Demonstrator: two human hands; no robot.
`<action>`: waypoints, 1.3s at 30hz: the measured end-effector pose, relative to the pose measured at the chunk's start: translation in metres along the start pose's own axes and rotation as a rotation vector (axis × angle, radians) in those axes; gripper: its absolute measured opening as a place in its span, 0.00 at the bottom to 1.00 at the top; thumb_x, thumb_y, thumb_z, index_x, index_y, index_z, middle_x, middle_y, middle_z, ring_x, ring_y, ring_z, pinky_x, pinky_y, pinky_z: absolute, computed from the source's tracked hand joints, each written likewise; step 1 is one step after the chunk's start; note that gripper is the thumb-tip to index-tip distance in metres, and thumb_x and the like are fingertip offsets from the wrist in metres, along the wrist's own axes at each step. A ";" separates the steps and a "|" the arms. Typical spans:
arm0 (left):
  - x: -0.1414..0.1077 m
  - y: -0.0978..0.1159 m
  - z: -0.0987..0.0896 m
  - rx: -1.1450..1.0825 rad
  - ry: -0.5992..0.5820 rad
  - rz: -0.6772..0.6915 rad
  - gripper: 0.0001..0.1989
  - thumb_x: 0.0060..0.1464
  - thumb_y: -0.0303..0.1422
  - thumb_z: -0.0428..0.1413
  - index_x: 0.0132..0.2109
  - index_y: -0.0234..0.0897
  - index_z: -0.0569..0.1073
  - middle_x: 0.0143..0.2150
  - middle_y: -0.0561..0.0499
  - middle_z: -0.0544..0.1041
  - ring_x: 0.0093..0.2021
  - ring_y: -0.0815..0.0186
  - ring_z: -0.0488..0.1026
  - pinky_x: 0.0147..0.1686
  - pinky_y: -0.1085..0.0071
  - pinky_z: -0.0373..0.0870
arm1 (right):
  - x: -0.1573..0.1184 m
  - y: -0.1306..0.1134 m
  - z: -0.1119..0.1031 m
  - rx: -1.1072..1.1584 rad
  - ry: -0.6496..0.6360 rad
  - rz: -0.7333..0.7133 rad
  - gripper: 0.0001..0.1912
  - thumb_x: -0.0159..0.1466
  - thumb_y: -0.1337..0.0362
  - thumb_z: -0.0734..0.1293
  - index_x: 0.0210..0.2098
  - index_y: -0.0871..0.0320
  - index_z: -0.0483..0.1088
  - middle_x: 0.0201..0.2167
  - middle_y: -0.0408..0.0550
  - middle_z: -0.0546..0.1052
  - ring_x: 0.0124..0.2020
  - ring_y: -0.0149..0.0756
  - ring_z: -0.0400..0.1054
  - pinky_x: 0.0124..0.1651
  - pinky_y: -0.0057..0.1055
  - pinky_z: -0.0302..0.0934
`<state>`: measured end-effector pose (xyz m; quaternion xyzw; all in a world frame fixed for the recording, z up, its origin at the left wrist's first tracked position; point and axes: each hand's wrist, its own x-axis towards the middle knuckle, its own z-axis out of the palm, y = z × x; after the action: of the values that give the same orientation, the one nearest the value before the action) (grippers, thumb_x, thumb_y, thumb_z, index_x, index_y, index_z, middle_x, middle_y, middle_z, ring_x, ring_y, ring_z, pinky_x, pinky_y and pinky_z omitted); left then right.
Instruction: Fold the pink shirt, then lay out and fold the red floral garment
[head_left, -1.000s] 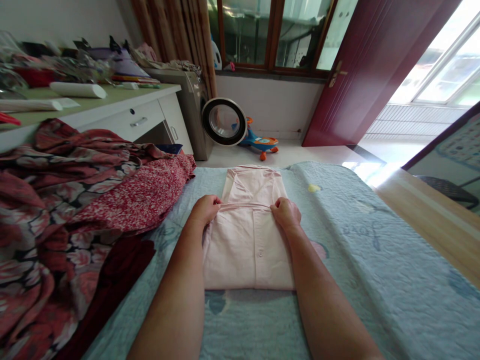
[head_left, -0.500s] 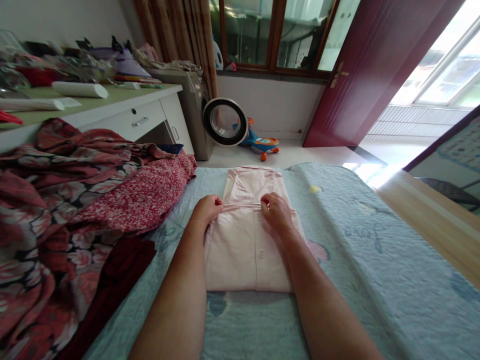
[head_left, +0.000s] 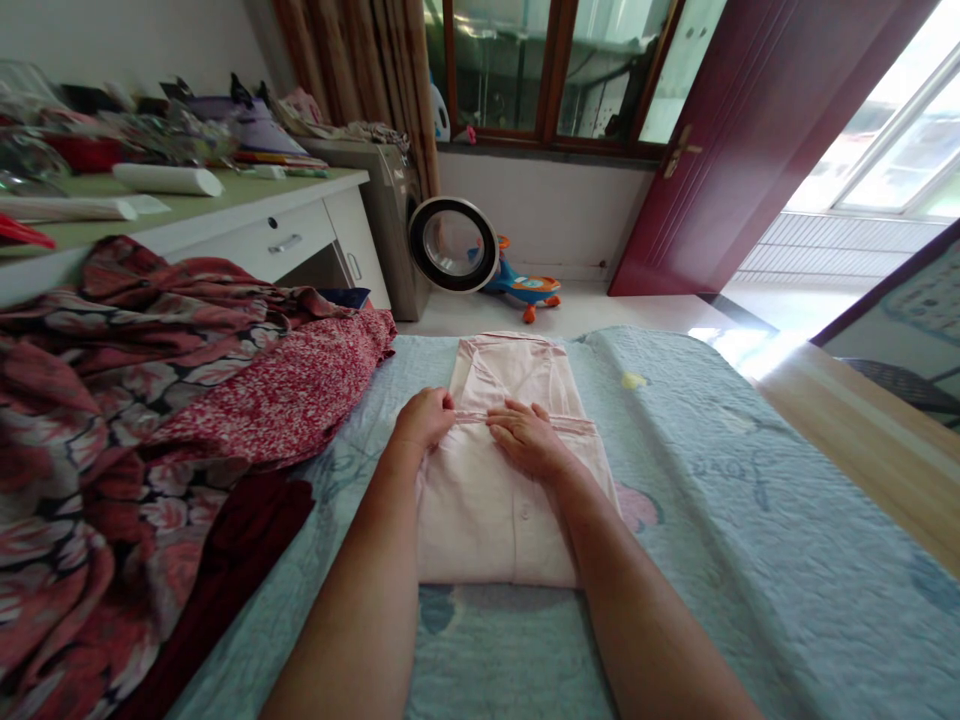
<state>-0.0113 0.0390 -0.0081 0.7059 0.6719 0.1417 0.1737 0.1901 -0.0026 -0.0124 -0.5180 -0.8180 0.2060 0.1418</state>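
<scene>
A pale pink shirt lies folded on the light blue quilted bedcover, its folded-over edge running across the middle and a button showing on its front. At the left end of that edge, my left hand pinches the fabric between thumb and fingers. My right hand rests flat on the shirt near the middle of the edge, its fingers stretched out and pointing left.
Red patterned clothes are heaped on the bed at the left. Beyond stand a cluttered desk, a washing machine with its round door open, and a blue and orange toy. A dark red door is at the right.
My right hand has let go of the folded edge, moved slightly left and flattened onto the shirt. My left hand keeps its pinch. The view has shifted slightly.
</scene>
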 end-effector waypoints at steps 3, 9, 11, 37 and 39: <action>-0.001 0.009 0.005 0.058 0.011 -0.008 0.09 0.52 0.38 0.58 0.34 0.37 0.78 0.39 0.46 0.79 0.40 0.59 0.74 0.37 0.70 0.65 | 0.000 0.000 0.000 -0.005 -0.016 -0.001 0.20 0.71 0.58 0.55 0.56 0.48 0.70 0.62 0.43 0.69 0.69 0.40 0.50 0.68 0.52 0.34; -0.001 0.016 0.014 0.106 0.025 0.051 0.07 0.53 0.36 0.58 0.36 0.40 0.77 0.42 0.47 0.79 0.45 0.58 0.74 0.40 0.68 0.65 | 0.002 0.003 0.003 0.031 0.011 -0.024 0.18 0.71 0.59 0.55 0.54 0.49 0.72 0.61 0.44 0.71 0.67 0.40 0.53 0.68 0.50 0.36; -0.001 0.015 0.014 0.079 0.026 0.061 0.05 0.54 0.33 0.56 0.37 0.40 0.77 0.41 0.48 0.80 0.43 0.60 0.75 0.40 0.69 0.64 | 0.005 0.007 0.005 0.060 0.104 0.007 0.18 0.71 0.61 0.55 0.52 0.51 0.73 0.57 0.46 0.74 0.62 0.37 0.60 0.66 0.42 0.43; -0.008 0.020 0.012 0.260 0.206 -0.042 0.08 0.56 0.32 0.54 0.41 0.41 0.76 0.45 0.43 0.75 0.48 0.53 0.71 0.45 0.59 0.66 | 0.004 0.028 0.001 -0.206 0.429 0.359 0.10 0.63 0.67 0.64 0.43 0.55 0.74 0.42 0.51 0.74 0.46 0.43 0.62 0.48 0.35 0.51; -0.010 0.031 0.008 0.279 0.274 -0.011 0.09 0.56 0.30 0.53 0.42 0.40 0.76 0.46 0.42 0.74 0.49 0.53 0.70 0.45 0.59 0.66 | 0.005 0.029 0.003 -0.143 0.428 0.330 0.12 0.63 0.69 0.63 0.45 0.56 0.73 0.41 0.50 0.75 0.43 0.40 0.64 0.46 0.32 0.53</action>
<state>0.0194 0.0274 -0.0014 0.6935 0.7062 0.1410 -0.0185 0.2101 0.0121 -0.0289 -0.6847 -0.6864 0.0539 0.2390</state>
